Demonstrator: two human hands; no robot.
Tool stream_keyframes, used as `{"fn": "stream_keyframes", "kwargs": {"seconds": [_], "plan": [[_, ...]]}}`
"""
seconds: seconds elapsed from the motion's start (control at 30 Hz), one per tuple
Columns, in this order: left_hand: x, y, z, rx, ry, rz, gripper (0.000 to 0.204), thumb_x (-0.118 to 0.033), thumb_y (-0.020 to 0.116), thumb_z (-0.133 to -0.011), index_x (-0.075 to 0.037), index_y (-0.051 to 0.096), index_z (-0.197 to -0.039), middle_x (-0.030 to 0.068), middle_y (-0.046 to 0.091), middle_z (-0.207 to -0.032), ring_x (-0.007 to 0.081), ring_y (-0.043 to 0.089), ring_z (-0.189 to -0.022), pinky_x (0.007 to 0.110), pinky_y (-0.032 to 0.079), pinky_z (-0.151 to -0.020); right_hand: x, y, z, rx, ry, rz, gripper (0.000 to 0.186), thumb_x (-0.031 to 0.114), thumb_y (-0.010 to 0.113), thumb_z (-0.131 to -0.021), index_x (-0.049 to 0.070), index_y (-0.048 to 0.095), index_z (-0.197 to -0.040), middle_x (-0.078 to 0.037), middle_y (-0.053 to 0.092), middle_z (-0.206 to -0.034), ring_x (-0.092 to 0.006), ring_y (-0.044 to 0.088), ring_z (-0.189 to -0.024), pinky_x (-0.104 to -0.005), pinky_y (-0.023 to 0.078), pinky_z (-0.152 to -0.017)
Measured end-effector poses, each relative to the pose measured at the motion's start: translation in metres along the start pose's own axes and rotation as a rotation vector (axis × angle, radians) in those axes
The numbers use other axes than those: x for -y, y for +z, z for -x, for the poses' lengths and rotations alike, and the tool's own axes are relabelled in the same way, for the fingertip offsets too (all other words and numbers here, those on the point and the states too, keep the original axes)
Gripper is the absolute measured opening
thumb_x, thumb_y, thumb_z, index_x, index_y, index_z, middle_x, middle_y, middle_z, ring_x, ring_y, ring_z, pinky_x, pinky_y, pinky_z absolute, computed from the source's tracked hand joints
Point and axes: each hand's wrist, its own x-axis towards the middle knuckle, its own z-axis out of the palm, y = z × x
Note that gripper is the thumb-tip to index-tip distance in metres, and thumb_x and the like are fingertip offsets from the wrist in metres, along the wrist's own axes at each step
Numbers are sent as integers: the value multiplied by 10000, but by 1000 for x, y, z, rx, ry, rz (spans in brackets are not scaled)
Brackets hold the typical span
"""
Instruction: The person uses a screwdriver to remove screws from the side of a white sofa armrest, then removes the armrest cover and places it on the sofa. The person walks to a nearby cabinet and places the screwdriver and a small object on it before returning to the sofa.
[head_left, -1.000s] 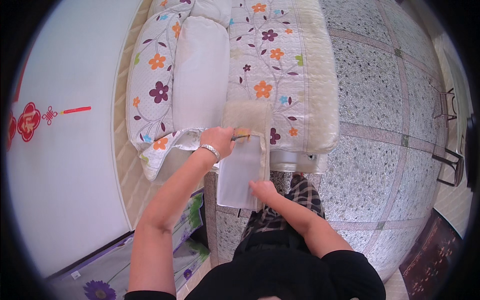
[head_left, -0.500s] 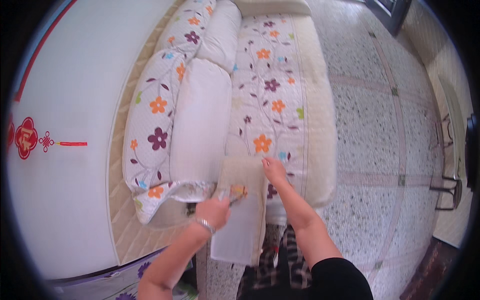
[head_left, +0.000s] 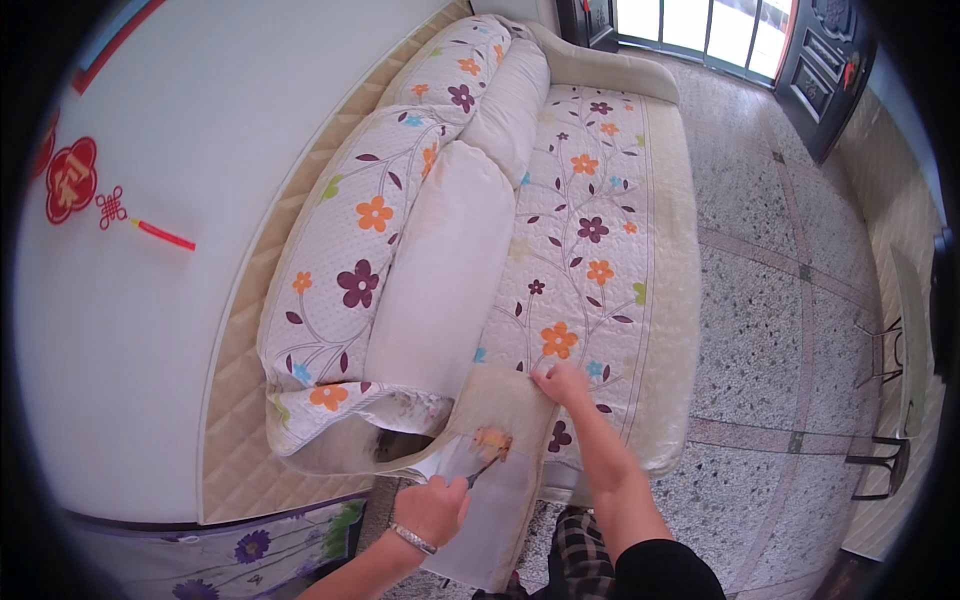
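Head view: I see left hand clamping slim tool, right hand seemingly pinching beige cover; slack may cause snagging.

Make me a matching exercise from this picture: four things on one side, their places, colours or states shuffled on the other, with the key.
Column 1
1. Left hand
2. Right hand
3. Wristband
4. Tassel

Column 2
A. Red, against the white wall
B. At the right edge of the beige sofa arm
C. Silver, worn around a wrist
D. Gripping a thin tool

Right pairs: 1-D, 2-B, 3-C, 4-A
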Motion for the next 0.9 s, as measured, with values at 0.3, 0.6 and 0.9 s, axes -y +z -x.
{"fn": "stream_keyframes", "kwargs": {"seconds": [0.3,0.6,0.9], "plan": [[34,-48,175,-20,-33,15,169,-270,636,-760,-129,546,-741,98,561,-665,301,587,-503,424,463,-426,93,52,186,-152,-166,172,580,622,522,-784,74,701,-723,-137,659,-739,-317,639,-720,-412,496,-656],[102,6,402,-188,-157,215,173,-292,663,-763,-148,594,-830,69,536,-658,271,568,-512,380,447,-443,161,101,329,-241,-339,218,564,620,562,-769,76,644,-645,-153,622,-679,-313,624,-679,-422,466,-583],[122,25,488,-267,-372,257,197,-275,709,-733,-153,634,-869,41,560,-700,239,588,-552,347,469,-477,216,158,369,-148,-478,177,464,570,566,-801,118,566,-908,-114,634,-676,-338,626,-716,-440,460,-622]]}}
